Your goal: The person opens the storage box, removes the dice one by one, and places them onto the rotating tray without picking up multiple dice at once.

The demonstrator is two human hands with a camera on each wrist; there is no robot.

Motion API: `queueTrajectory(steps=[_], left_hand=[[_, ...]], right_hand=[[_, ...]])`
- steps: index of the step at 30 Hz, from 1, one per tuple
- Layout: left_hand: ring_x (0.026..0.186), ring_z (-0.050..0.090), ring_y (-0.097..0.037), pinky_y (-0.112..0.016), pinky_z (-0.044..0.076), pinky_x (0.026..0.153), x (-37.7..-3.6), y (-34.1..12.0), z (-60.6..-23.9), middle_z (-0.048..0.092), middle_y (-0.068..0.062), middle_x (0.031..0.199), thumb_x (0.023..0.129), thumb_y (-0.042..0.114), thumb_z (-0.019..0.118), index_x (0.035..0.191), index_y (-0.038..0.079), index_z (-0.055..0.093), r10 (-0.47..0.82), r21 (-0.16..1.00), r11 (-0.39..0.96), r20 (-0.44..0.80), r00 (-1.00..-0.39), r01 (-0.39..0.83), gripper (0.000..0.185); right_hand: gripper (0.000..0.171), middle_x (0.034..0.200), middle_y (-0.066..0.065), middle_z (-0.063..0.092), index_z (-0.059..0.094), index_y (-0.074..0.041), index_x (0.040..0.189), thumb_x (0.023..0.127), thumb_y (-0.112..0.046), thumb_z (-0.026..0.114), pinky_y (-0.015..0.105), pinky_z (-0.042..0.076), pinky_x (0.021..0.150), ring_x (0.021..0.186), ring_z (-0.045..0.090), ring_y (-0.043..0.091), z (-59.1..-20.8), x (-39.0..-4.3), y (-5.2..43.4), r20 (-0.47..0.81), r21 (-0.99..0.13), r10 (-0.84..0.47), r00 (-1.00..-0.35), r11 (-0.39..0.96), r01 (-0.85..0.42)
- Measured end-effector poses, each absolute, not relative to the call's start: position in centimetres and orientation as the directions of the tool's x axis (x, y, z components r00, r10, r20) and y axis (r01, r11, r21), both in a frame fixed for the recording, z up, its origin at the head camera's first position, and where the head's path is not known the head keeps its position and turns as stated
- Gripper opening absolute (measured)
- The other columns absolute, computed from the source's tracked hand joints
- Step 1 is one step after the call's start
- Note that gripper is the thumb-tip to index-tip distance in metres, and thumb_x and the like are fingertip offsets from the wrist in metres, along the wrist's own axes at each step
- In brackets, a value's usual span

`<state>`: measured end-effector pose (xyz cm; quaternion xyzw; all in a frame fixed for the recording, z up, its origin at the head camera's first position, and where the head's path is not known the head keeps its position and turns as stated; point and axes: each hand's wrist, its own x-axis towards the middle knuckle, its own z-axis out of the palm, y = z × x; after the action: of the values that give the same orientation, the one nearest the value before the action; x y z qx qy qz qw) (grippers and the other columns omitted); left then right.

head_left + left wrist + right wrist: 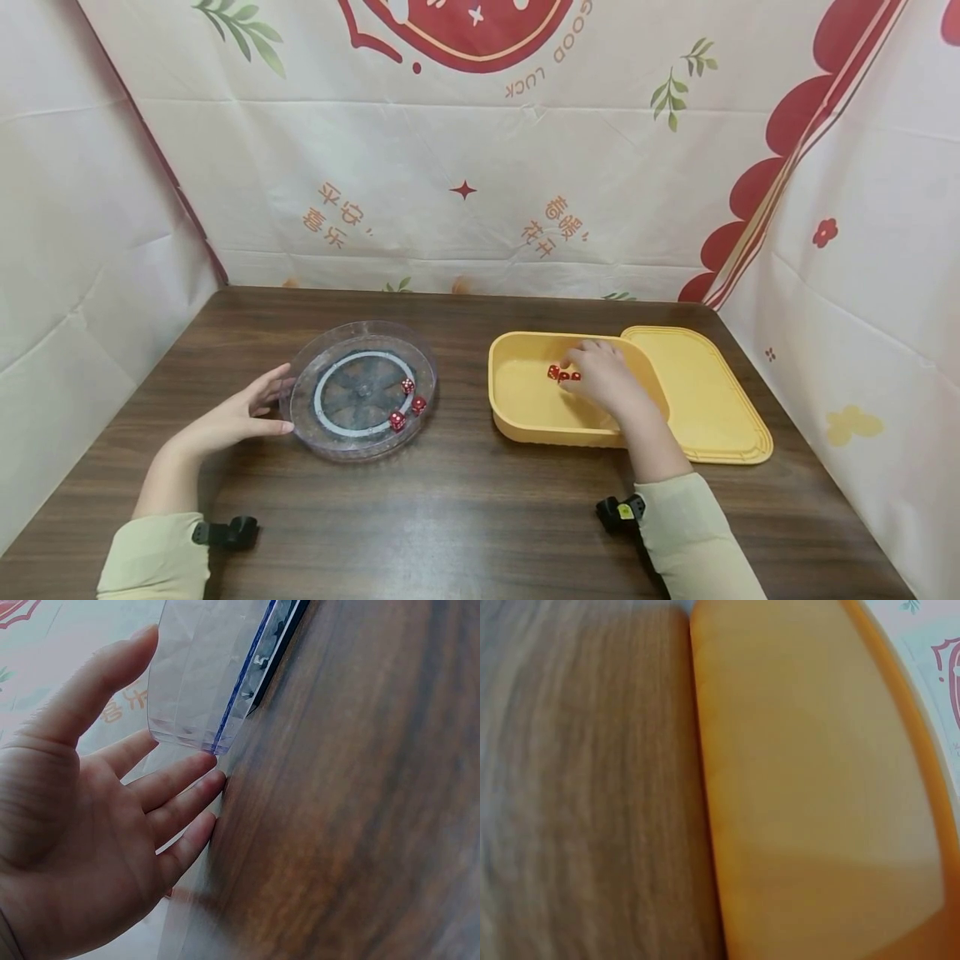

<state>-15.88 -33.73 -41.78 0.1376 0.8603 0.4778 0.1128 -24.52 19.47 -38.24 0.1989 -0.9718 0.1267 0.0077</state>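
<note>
My left hand (232, 412) is beside a round clear plastic dish (302, 372) with a pale ring on its base. Its thumb and fingers are spread; in the left wrist view the fingertips (204, 763) come right at the dish's clear wall (191, 690). Inside the dish, by its right side, are red dice (397, 420) with white dots. My right hand (603, 375) reaches down into a yellow box (521, 354), thumb and forefinger apart around several small red dice (553, 372). The right wrist view shows only the box's outer wall (817, 765), hiding the fingers.
A flat yellow lid (720, 408) lies on the brown wooden table (465, 517), to the right of the box and partly behind it. A printed cloth (450, 142) hangs behind the table, with more cloth along both sides.
</note>
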Motion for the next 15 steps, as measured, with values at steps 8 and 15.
queueTrajectory(steps=[8, 15], left_hand=[[0.134, 0.022, -0.049, -0.060, 0.025, 0.103, -15.81, -33.66, -41.78, 0.022, -0.033, 0.148, 0.087, 0.016, 0.071, 0.152, 0.001, 0.007, 0.345, 0.848, 0.513, -0.062, -0.937, 0.133, 0.093], [0.134, 0.022, -0.049, -0.060, 0.025, 0.103, -15.83, -33.55, -41.77, 0.022, -0.033, 0.148, 0.087, 0.015, 0.071, 0.152, 0.001, 0.007, 0.342, 0.845, 0.517, -0.058, -0.938, 0.136, 0.092]], right_hand=[[0.025, 0.118, 0.020, 0.058, 0.069, -0.009, 0.103, 0.082, -0.022, 0.076, 0.061, 0.028, 0.097, 0.116, 0.043, 0.044, -38.56, -24.67, 19.57, 0.047, -0.242, -0.385, -0.922, 0.891, -0.385], [0.022, 0.117, 0.019, 0.058, 0.068, -0.010, 0.100, 0.082, -0.021, 0.076, 0.061, 0.031, 0.095, 0.114, 0.044, 0.043, -38.73, -24.62, 19.65, 0.040, -0.240, -0.392, -0.919, 0.889, -0.390]])
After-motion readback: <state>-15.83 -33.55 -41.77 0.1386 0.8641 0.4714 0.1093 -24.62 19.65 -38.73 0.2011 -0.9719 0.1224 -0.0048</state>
